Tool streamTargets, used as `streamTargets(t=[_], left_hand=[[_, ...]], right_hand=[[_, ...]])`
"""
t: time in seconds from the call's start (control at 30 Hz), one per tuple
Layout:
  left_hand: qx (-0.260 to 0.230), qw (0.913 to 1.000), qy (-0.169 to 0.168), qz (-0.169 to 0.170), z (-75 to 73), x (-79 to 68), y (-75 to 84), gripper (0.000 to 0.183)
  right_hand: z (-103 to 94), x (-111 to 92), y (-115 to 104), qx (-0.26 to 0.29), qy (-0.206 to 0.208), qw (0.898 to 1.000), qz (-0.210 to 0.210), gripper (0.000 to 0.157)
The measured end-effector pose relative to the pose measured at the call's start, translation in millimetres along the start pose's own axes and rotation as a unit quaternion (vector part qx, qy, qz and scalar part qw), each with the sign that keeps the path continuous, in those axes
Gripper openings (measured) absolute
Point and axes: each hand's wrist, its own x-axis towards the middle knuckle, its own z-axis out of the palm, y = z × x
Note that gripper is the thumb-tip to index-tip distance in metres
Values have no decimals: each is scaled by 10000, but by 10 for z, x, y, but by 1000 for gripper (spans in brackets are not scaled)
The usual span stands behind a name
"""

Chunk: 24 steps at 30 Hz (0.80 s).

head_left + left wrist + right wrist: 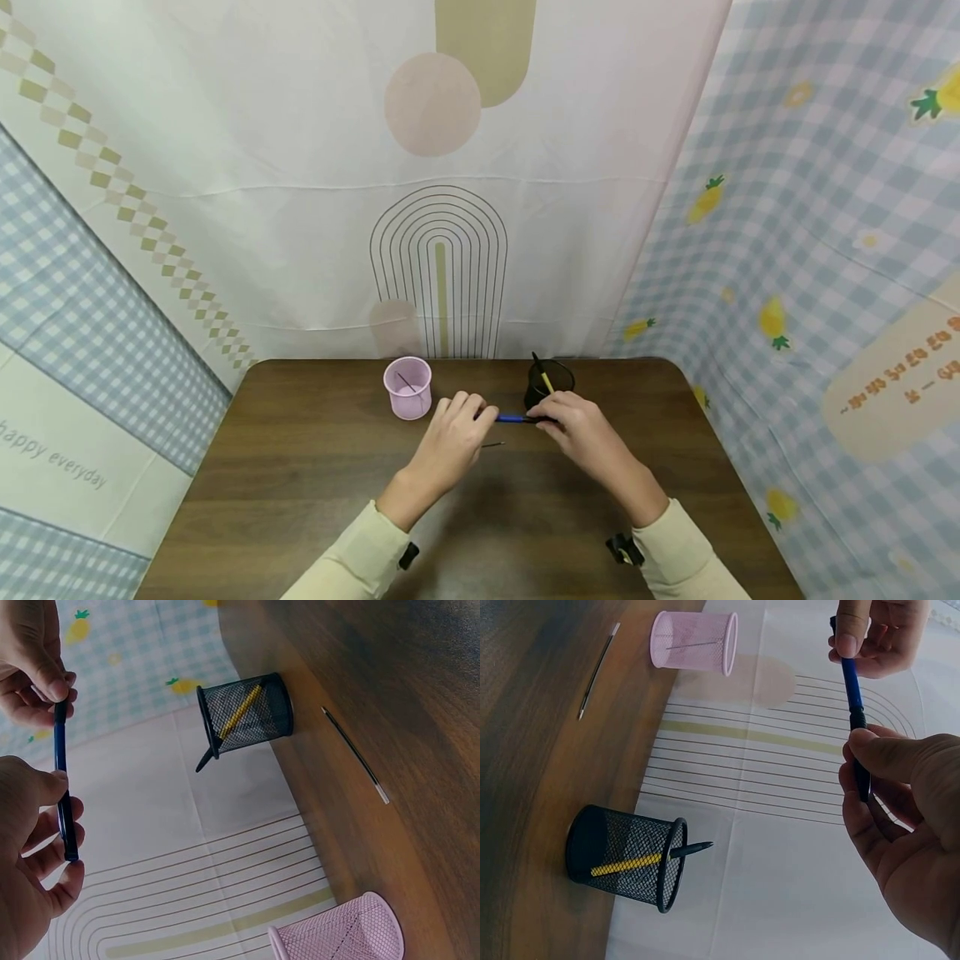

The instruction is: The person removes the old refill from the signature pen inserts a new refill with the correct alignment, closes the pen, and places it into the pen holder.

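A blue pen (512,418) with a black grip section is held level between both hands, raised off the table. My left hand (452,437) grips the blue barrel near its end, fingers curled around it. The thumb and fingers of my right hand (583,429) pinch the black section at the other end, as the right wrist view shows. Below the hands, a thin dark pen refill (354,752) with a pale end lies on the wooden table. Behind the right hand stands a black mesh pen cup (641,832), holding a yellow pen (626,864) with a black end.
A pink mesh cup (409,407) stands at the back, left of the left hand, with a thin dark stick inside. The brown table (300,483) ends at a white printed cloth (315,250) behind it. Checked cloth (750,250) hangs along the right side.
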Motion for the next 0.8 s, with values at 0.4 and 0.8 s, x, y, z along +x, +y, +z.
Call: streamTargets(t=[0.4,0.8], left_hand=[[-54,10000,-28,-52,-4,-29,-36,7],[-144,9999,49,-69,7,-14,-61,12]], right_hand=[[19,9,3,28,-50,9999,-134,30],[-8,6,50,197,54,9996,-206,34]])
